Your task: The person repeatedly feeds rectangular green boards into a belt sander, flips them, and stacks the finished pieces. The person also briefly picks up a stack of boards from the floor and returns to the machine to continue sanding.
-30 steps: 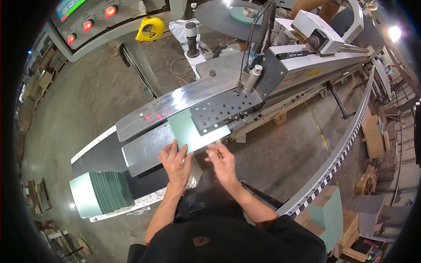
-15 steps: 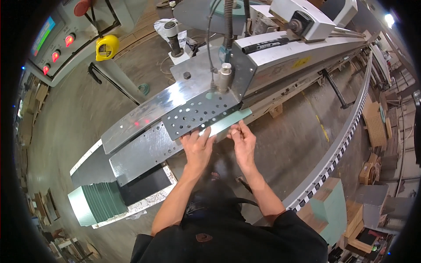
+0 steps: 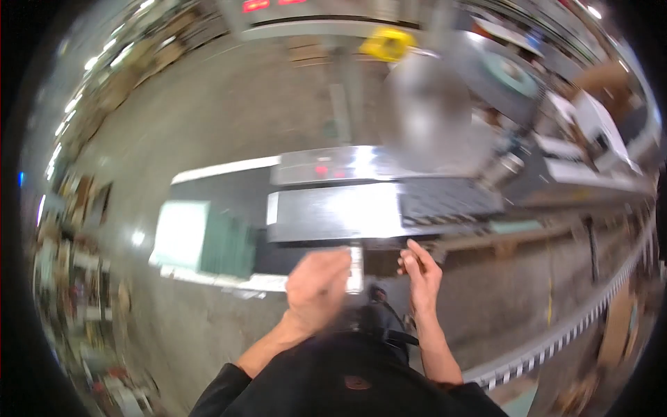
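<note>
My left hand [image 3: 319, 288] hovers at the near edge of the machine's table, smeared by motion; its fingers look bent, and whether they hold anything cannot be made out. My right hand [image 3: 423, 278] is raised just in front of the smooth metal plate [image 3: 313, 217], fingers loosely bent and apart, nothing visible in them. A pale green strip [image 3: 515, 226] lies along the edge beyond the dark perforated plate [image 3: 451, 198], away from both hands. To the left, a stack of green pieces [image 3: 233, 240] lies fanned out on the dark table with a white border [image 3: 226, 169].
A yellow tape measure [image 3: 389, 44] hangs near the control panel [image 3: 306, 29] at the top. A blurred grey machine part stands above the plates. Along the lower right runs a rail with a black-and-white checked strip [image 3: 535, 361].
My view has swung left, toward the fanned stack. Both hands have come away from the green strip, which now stays on the machine's edge at the right.
</note>
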### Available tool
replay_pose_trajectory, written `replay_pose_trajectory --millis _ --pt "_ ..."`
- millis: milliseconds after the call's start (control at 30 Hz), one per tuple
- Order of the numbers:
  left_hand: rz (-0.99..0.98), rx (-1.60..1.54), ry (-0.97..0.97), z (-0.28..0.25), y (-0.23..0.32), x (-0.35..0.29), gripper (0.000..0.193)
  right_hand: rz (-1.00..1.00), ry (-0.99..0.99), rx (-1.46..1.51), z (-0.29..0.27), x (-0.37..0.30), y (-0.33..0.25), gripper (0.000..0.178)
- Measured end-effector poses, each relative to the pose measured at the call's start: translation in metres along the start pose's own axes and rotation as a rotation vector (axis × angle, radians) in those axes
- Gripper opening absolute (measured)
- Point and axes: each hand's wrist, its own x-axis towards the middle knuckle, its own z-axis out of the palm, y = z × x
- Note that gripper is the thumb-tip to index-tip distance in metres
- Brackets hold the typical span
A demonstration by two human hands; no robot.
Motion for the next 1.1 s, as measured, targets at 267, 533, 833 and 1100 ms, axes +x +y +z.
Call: replay_pose_trajectory --millis 267,533,833,1100 --pt "-0.335 0.820 0.679 -0.236 -0.137 -0.042 0.034 0.085 -0.591 -0.149 0.165 -0.042 0.021 0.044" --pt "-0.446 0.744 0.560 -0.258 -0.163 -0.081 0.032 -0.092 -0.777 -0.216 0.290 -0.057 0.025 0.052" --pt "-0.491 0.588 0.647 -0.251 -0.140 -0.093 0.035 -0.129 -0.741 -0.482 0.331 -0.068 0.018 0.049" --pt "-0.519 0.548 0.698 -0.253 -0.137 -0.091 0.037 -0.649 -0.632 -0.613 0.336 -0.080 0.013 0.028"
